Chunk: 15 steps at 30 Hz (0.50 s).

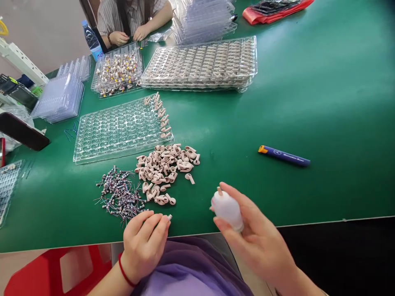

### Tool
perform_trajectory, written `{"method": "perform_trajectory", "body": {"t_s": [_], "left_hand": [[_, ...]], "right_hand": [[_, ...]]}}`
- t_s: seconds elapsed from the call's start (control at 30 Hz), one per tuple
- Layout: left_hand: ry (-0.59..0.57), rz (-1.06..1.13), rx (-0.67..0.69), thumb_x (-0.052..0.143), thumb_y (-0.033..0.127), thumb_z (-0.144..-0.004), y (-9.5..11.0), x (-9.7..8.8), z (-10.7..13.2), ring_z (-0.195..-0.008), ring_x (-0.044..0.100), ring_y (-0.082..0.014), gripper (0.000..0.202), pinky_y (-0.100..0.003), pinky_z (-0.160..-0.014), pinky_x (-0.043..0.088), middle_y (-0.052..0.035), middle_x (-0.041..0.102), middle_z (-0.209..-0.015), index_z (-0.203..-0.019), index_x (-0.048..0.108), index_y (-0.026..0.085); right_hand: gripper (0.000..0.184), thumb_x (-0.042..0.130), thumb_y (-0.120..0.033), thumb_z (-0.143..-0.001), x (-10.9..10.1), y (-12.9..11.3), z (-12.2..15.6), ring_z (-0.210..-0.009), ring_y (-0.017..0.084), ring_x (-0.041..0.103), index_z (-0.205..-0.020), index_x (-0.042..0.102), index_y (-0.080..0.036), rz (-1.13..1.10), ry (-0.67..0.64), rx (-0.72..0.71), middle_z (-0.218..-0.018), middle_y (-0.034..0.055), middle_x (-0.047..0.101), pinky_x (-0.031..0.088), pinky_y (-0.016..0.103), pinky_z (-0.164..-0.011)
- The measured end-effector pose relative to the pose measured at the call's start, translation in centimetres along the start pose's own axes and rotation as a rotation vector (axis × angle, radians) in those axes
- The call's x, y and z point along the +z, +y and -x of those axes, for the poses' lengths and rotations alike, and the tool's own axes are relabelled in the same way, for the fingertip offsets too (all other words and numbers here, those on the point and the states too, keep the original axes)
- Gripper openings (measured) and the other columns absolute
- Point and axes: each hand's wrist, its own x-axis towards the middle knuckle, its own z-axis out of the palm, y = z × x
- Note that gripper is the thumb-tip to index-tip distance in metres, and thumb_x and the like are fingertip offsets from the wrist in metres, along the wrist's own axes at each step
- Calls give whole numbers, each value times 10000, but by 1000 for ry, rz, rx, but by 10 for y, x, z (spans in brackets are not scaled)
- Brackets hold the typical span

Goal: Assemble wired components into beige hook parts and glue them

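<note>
My left hand [147,242], with a red band at the wrist, is closed in a pinch near the table's front edge. A small pale piece [170,216] shows at its fingertips; most of it is hidden. My right hand [256,234] grips a rounded white bottle [227,207] with a short beige tip pointing away from me. Left of centre lies a loose heap of beige earbud shells [160,166]. Beside it, just beyond my left hand, is a pile of small wired electronic parts [119,193]. A clear plastic tray [114,127] holds several shells along its right side.
Stacked trays [200,63] full of beige shells stand at the back, next to a tray [119,72] of white and yellow parts. A purple lighter [285,156] lies to the right. A phone [23,130] is at far left. Another person [132,24] sits across the table.
</note>
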Motion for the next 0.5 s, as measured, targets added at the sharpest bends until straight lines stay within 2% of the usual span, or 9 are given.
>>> {"method": "perform_trajectory", "body": {"t_s": [0.07, 0.13, 0.23, 0.37, 0.5], "left_hand": [[-3, 10, -20, 687, 54, -817, 0, 1, 0, -762, 684, -168, 161, -277, -755, 592, -38, 762, -807, -957, 708, 131], [-13, 22, -36, 699, 61, -810, 0, 2, 2, -773, 680, -171, 169, -281, -756, 589, -39, 763, -813, -963, 708, 131], [-9, 19, -48, 703, 68, -808, 1, 3, 4, -787, 675, -180, 161, -291, -746, 585, -37, 766, -812, -953, 710, 137], [-3, 6, -46, 706, 67, -805, 1, 3, 5, -795, 677, -188, 151, -296, -740, 578, -39, 766, -804, -940, 715, 136], [-6, 2, -43, 715, 67, -796, 2, 4, 5, -791, 677, -190, 157, -299, -740, 578, -42, 766, -802, -938, 717, 133]], "right_hand": [[449, 572, -340, -905, 0, -2, 14, -661, 147, 692, -1320, 468, -203, -57, -48, 14, -977, 77, 700, 572, 217, -574], [385, 619, -327, -871, 0, -3, 25, -616, 142, 682, -1221, 506, -214, -71, -37, 5, -888, 45, 697, 556, 192, -512], [319, 654, -311, -837, -1, -2, 34, -630, 147, 679, -1132, 568, -223, -43, -63, -73, -870, 32, 698, 561, 201, -536], [303, 643, -283, -837, -3, -4, 32, -708, 176, 695, -1128, 595, -213, 21, -58, -183, -903, 49, 720, 581, 250, -644], [301, 623, -257, -847, -4, -11, 25, -655, 178, 677, -1140, 565, -218, 6, -93, -234, -860, 52, 714, 574, 276, -587]]}}
